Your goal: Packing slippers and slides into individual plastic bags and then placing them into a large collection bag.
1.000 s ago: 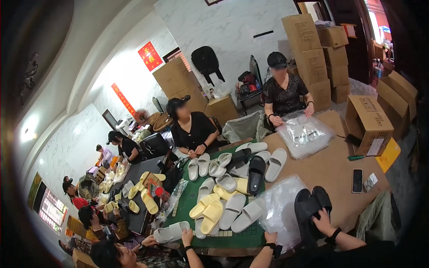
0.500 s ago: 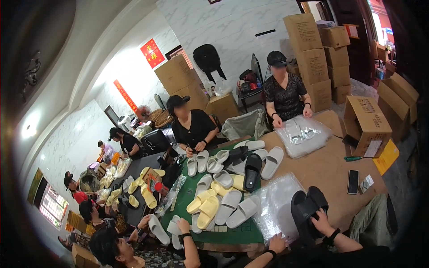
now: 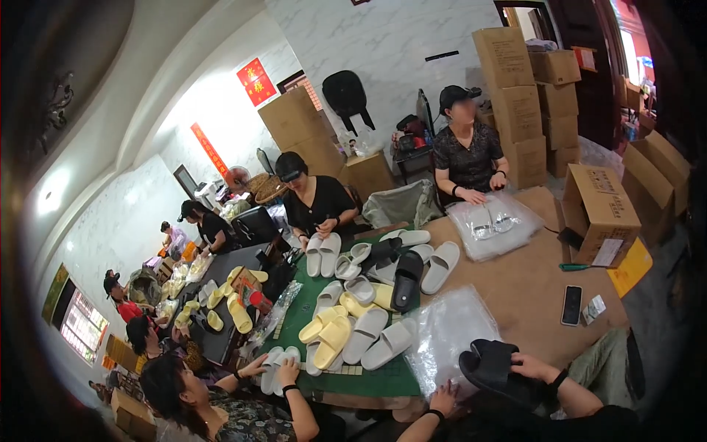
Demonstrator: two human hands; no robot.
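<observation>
My right hand is closed on a pair of black slide slippers, held tilted just above the near edge of the table. To their left, my left hand lies with fingers stretched on the near end of a stack of clear plastic bags. Beyond it, on the green mat, are grey slides, yellow slides and a black slide standing on a paler one.
A phone and a small packet lie to the right, near an open carton. Across the table a person handles more clear bags. Other people at left handle slides; a red-lidded jar stands there.
The black slippers in my right hand have tipped over and come lower and left. My left hand has shifted slightly left. The person at lower left has brought two grey slides together.
</observation>
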